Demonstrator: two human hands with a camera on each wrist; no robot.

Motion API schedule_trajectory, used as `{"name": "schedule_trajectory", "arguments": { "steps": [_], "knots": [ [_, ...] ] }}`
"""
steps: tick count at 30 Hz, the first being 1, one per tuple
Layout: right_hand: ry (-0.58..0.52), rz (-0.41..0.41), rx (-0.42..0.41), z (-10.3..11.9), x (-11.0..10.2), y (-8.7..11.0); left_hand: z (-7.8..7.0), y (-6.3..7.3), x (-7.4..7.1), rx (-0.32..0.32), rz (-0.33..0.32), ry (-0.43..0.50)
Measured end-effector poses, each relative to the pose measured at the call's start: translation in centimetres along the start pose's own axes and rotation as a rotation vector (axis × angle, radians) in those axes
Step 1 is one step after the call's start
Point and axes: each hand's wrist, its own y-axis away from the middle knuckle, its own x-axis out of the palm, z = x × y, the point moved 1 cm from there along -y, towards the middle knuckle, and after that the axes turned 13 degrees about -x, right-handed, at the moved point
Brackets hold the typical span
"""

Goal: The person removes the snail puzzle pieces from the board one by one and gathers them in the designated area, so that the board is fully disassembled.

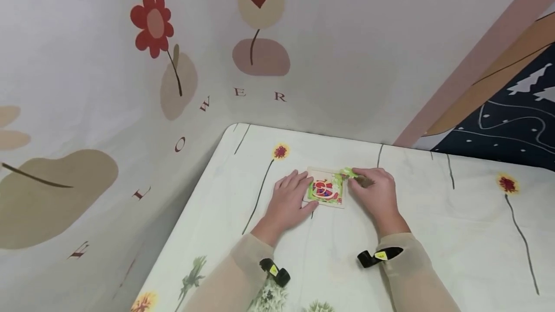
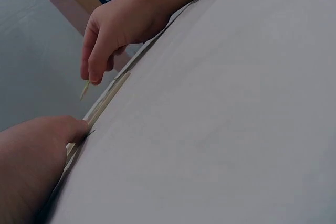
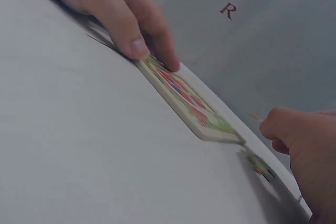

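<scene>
A small square puzzle board with a red, blue and green picture lies on the table. My left hand rests at its left side, fingers spread, with the thumb on the near edge and a fingertip toward the far side. At the board's upper right corner, my right hand pinches a green puzzle piece between thumb and fingers. Seen edge-on in the left wrist view, that puzzle piece is tilted above the board. Another small green piece lies beside the board, below the right hand.
A white flower-print cloth covers the table. Behind it and to the left hang printed wall cloths with flowers and letters. Each forearm wears a black wrist camera over a beige sleeve.
</scene>
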Motion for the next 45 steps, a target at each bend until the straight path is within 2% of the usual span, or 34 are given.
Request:
{"name": "schedule_trajectory", "arguments": {
  "steps": [8,14,21,26,38,45],
  "knots": [
    [0.027,-0.046,-0.018,-2.0,-2.9,0.5,-0.6,-1.3,-0.5,0.027,-0.016,-0.016],
    [0.055,-0.019,0.010,-2.4,-4.1,1.5,-0.5,-1.1,-0.5,0.018,-0.002,-0.010],
    [0.075,-0.033,-0.060,-2.9,-5.1,2.2,-0.6,-1.0,-0.1,0.015,0.003,-0.011],
    [0.073,-0.045,-0.043,-3.4,-5.4,2.6,-0.6,-0.9,0.0,0.007,0.008,-0.008],
    [0.102,0.064,-0.027,-3.1,-4.5,2.7,0.0,-0.8,0.3,-0.002,0.012,-0.013],
    [0.130,0.140,0.021,-2.9,-4.3,2.6,0.0,-0.8,0.4,-0.010,0.018,-0.006]
  ]
}}
